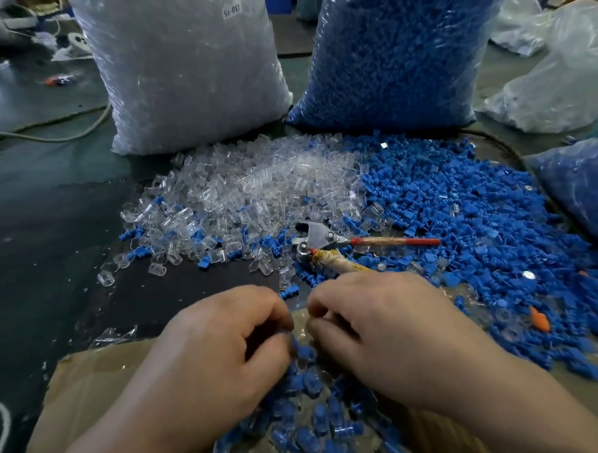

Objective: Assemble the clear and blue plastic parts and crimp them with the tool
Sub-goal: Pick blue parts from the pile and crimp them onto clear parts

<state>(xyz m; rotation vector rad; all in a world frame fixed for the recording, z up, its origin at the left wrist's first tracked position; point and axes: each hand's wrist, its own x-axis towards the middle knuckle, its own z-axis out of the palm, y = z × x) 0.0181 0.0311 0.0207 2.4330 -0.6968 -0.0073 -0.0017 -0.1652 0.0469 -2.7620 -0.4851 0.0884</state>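
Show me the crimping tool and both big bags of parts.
crimping tool (318, 237): head view, metal head.
bag of blue parts (396, 54): head view, front face.
bag of clear parts (188, 73): head view, front face.

Left hand (227, 339) and right hand (381, 329) sit over a heap of blue-and-clear pieces (316, 417) on cardboard (92, 379); the left pinches a small blurred part (290, 336), the right is curled just beside it, contents hidden. Tool (322, 242) lies beyond on the tabletop (50, 220), handles spread, between clear parts (254, 187) and blue parts (461, 212). Behind stand a clear bag (181, 70) and a blue bag (396, 51).
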